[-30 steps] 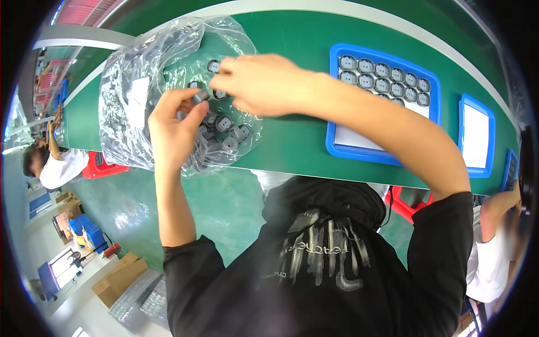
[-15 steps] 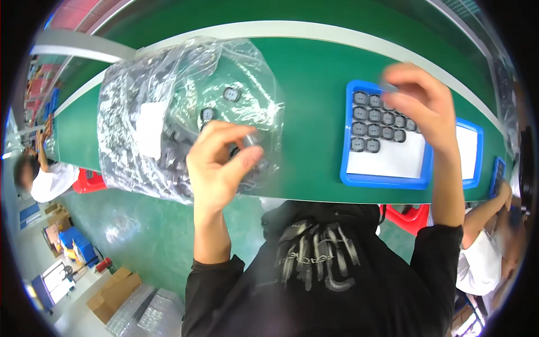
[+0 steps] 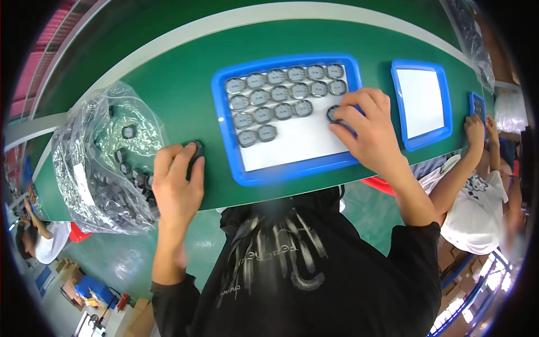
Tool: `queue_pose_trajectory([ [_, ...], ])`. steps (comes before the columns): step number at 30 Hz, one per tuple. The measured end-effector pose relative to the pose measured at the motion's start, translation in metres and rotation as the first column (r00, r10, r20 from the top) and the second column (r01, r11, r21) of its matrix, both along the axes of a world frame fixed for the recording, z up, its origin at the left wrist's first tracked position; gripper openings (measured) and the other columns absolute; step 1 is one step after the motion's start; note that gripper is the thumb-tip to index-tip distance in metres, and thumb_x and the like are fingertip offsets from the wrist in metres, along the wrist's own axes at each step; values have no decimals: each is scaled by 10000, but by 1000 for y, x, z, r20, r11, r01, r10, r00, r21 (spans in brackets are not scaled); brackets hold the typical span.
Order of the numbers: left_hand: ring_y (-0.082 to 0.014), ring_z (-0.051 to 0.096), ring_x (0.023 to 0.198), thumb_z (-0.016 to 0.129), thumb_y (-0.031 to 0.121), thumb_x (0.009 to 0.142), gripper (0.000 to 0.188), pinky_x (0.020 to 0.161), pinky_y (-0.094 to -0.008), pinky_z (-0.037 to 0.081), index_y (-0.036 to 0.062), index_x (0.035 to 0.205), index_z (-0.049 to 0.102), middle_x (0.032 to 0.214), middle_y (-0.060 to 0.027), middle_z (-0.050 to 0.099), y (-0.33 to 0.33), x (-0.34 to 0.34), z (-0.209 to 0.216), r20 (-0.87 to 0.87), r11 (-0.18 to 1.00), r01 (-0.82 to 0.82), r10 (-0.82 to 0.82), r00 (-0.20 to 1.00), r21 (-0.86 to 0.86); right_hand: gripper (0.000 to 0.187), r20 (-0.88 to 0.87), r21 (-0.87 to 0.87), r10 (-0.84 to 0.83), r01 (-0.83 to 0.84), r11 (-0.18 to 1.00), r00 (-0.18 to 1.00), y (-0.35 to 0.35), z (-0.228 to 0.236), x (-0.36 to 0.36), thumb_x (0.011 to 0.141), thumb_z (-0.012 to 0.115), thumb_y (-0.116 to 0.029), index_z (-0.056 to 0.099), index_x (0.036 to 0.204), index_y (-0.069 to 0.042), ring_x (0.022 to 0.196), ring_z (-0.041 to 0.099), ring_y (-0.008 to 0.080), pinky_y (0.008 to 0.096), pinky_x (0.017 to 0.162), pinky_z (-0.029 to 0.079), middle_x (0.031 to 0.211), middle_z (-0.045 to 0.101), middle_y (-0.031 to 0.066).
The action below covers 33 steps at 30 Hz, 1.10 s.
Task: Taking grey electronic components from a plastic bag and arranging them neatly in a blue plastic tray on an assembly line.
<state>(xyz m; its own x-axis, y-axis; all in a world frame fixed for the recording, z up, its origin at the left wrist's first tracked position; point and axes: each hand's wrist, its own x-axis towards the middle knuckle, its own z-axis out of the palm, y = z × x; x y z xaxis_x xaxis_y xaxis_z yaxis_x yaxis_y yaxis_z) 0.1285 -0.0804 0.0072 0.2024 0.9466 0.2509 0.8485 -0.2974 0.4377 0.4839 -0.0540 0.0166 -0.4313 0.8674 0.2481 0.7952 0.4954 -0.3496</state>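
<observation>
Between the thumb and fingers of my left hand (image 3: 178, 178) is a small dark rounded part (image 3: 196, 150), held over the green table between bag and tray. My right hand (image 3: 368, 129) is above the right side of a blue tray (image 3: 229, 147), its fingers pinching another such part (image 3: 333, 114) at the white liner. Rows of these grey-black parts (image 3: 276, 76) fill the tray's far side, with shorter rows nearer me. To the left lies a clear plastic bag (image 3: 76, 168) holding many loose parts, several of them (image 3: 129, 132) near its mouth.
A second blue tray (image 3: 400, 106) with a bare white liner sits to the right. Farther right, another person's hands (image 3: 475, 129) are at a small blue tray (image 3: 476, 101). A white strip (image 3: 236, 14) runs along the table's far side. Red stools stand below the table edge.
My view has turned toward the tray. My left hand has moved out of the bag with a part in it. My right hand has come down nearer the tray's liner.
</observation>
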Motion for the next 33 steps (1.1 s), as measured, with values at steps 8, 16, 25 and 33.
queue_pose_trajectory([
  [8,-257,654,813,772,-76,783,223,703,-332,544,-21,996,738,945,-108,669,2,16,8,29,993,34,-38,999,114,123,-14,75,-25,26,997,1000,-3,-7,19,775,775,-62,744,889,-94,1238,456,365,560,1131,337,1169,584,63],
  [16,-284,597,910,757,-3,676,169,795,-400,495,21,840,725,925,-71,641,41,153,8,124,854,425,-477,870,300,124,-24,121,-78,80,989,997,5,-8,22,762,784,-66,748,879,-79,1320,412,382,566,1146,321,1323,567,96],
  [25,-278,512,923,720,27,711,76,794,-412,422,30,772,673,864,-57,554,57,175,-8,83,868,449,-474,877,213,144,-54,76,-34,38,996,998,10,-4,29,733,795,-66,736,865,-59,1360,394,383,514,1134,353,1432,530,93],
  [33,-313,553,996,832,60,701,265,876,-420,474,54,957,762,956,-73,626,56,164,1,140,920,377,-390,910,111,156,-92,32,-1,4,999,996,18,-4,21,735,795,-59,734,879,-57,1369,399,381,471,1112,379,1461,522,98],
])
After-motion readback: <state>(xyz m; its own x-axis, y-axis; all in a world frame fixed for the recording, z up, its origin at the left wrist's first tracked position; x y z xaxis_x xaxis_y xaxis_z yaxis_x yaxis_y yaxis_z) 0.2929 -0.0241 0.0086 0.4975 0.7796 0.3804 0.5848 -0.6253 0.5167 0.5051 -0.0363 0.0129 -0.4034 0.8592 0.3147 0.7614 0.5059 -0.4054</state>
